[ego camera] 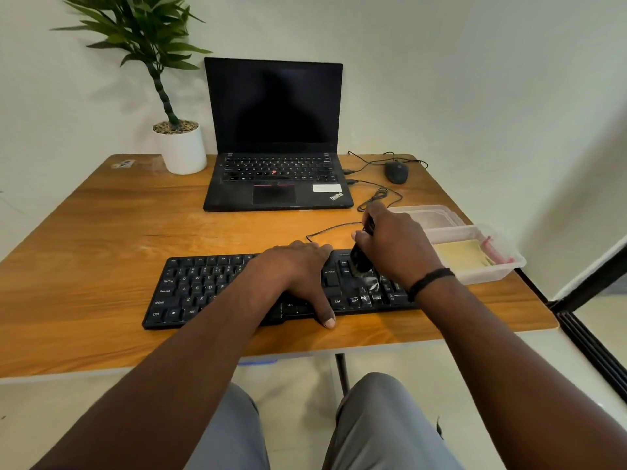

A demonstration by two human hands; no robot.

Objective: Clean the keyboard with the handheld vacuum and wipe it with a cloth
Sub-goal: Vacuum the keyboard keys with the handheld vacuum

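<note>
A black keyboard (pixel 200 290) lies near the front edge of the wooden table (pixel 101 232). My left hand (pixel 298 273) rests flat across its middle, fingers straight, thumb over the front edge. My right hand (pixel 397 245) grips a small black handheld vacuum (pixel 361 257), nozzle down on the keys at the keyboard's right end. A yellow cloth (pixel 461 254) lies folded in a clear plastic box (pixel 488 273) to the right of the keyboard.
An open black laptop (pixel 274 140) stands behind the keyboard. A potted plant (pixel 181 144) is at the back left, a wired mouse (pixel 396 172) at the back right. The box's lid (pixel 424 213) lies behind the box. Cables (pixel 376 198) trail between laptop and keyboard.
</note>
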